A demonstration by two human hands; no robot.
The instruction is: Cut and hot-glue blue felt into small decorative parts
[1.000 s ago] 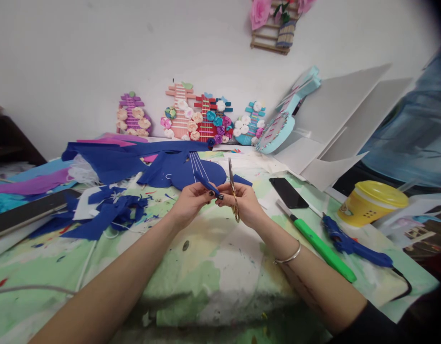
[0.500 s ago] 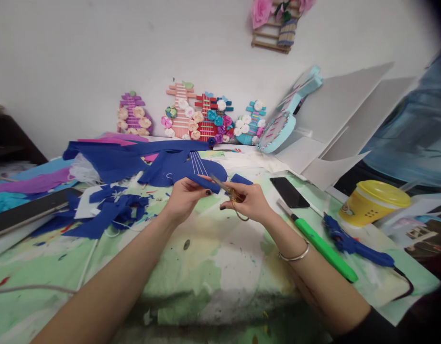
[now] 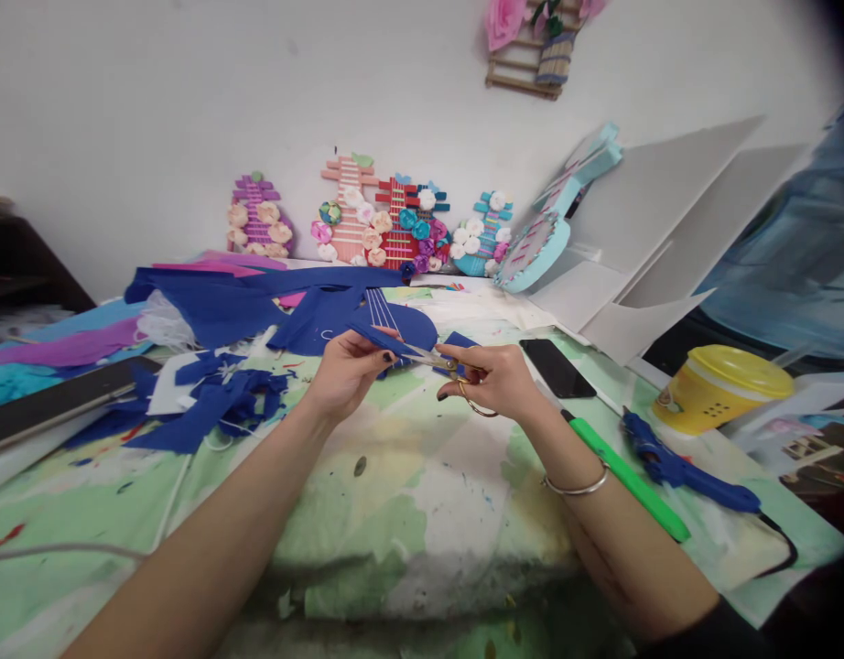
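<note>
At centre frame in the head view, my left hand (image 3: 343, 371) pinches a blue foam strip (image 3: 375, 337) between fingertips, held just above the paint-stained table (image 3: 408, 494). Beside it my right hand (image 3: 497, 380) is closed through the loops of the gold scissors (image 3: 446, 366), blades meeting the strip. At right, a yellow lidded tub (image 3: 720, 389) carries a small printed label I cannot read; its contents are hidden. Nearby lie a black phone (image 3: 556, 368), a green knife (image 3: 628, 476) and a blue glue gun (image 3: 683, 469)

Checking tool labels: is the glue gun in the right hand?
No: the right hand holds scissors, while the blue glue gun lies on the table.
</note>
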